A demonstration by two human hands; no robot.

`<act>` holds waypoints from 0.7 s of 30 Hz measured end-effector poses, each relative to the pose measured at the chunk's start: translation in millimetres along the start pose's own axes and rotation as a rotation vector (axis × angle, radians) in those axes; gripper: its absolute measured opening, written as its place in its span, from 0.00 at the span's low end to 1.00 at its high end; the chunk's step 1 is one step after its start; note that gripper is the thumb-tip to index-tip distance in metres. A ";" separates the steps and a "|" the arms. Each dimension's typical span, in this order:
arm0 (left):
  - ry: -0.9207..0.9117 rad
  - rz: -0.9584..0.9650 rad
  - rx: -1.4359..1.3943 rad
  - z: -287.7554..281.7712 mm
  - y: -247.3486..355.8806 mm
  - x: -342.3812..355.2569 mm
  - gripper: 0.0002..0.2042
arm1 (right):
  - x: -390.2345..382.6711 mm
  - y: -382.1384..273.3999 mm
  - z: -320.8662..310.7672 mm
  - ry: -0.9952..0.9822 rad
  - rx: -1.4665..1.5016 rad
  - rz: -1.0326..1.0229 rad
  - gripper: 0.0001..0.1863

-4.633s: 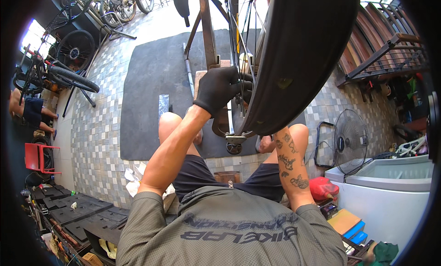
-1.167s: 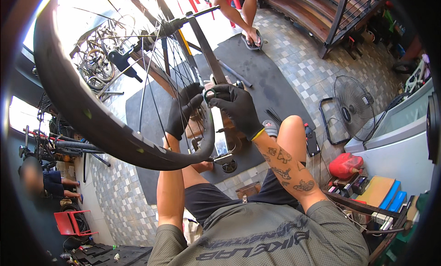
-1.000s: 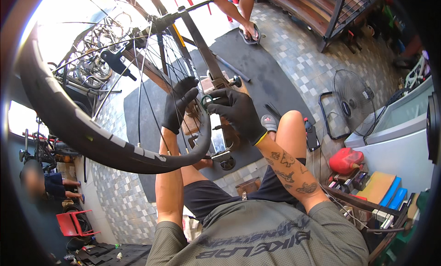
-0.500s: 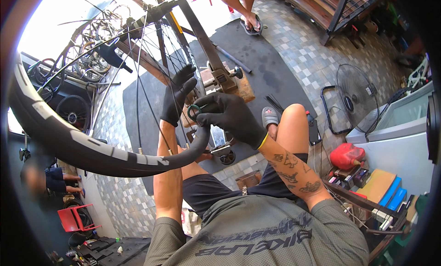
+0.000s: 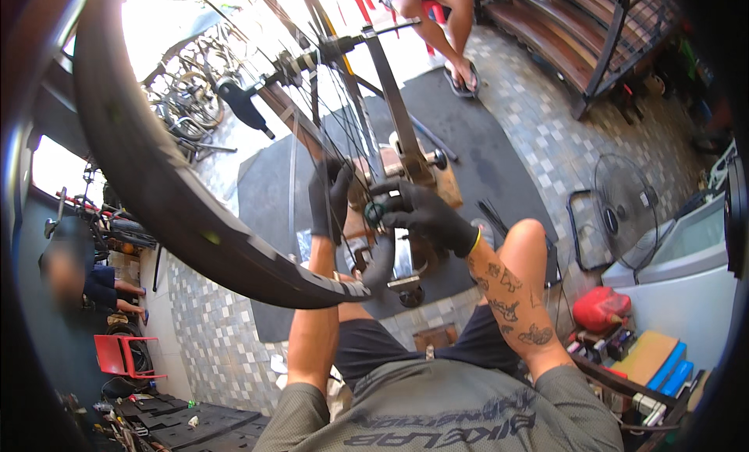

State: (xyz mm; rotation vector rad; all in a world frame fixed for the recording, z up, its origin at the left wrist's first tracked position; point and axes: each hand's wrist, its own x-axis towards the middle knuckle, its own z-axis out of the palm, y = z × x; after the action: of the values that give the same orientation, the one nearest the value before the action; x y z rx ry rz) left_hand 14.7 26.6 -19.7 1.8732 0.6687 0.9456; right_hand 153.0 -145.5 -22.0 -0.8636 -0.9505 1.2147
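A bicycle wheel [image 5: 172, 202] with a black tyre sits in a metal truing stand [image 5: 390, 109], tilted across the upper left of my view. My right hand [image 5: 417, 218], in a black glove, pinches a small round green tool [image 5: 373, 213] beside the spokes at the wheel's near right part. My left hand [image 5: 331, 198], also gloved, is behind the spokes at the stand's left side, fingers curled; what they hold is hidden. A wooden block [image 5: 446, 185] is under the stand, and a black mat [image 5: 499, 155] lies beneath.
A seated person's legs [image 5: 449, 38] are at the top; another person [image 5: 109, 292] is at the left by a red chair [image 5: 129, 354]. A floor fan [image 5: 624, 206], white chest freezer [image 5: 671, 304], red jug [image 5: 601, 308], wooden steps [image 5: 554, 38] and several bikes [image 5: 187, 101] surround me.
Compared with half a second ago, the wheel, stand and both hands appear further right. My left hand's fingers are more bent. The green tool stays in my right hand.
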 end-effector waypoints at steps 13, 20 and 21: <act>-0.738 -0.217 -0.102 -37.4 25.1 -30.7 0.20 | 13.0 11.1 -11.1 -0.050 -0.020 0.118 0.30; -0.461 -0.048 -0.113 -7.9 -19.2 -41.1 0.13 | -7.2 -19.0 -0.7 -0.092 -0.004 0.124 0.36; -0.404 -0.035 0.001 -1.8 -21.8 -42.8 0.14 | -7.8 -22.4 -0.2 -0.077 -0.036 0.153 0.35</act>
State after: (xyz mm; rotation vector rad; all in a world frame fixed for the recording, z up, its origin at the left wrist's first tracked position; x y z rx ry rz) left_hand -12.2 4.8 -52.9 1.9678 0.4534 0.5189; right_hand 160.5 -156.6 -2.4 -0.9369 -0.9846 1.3742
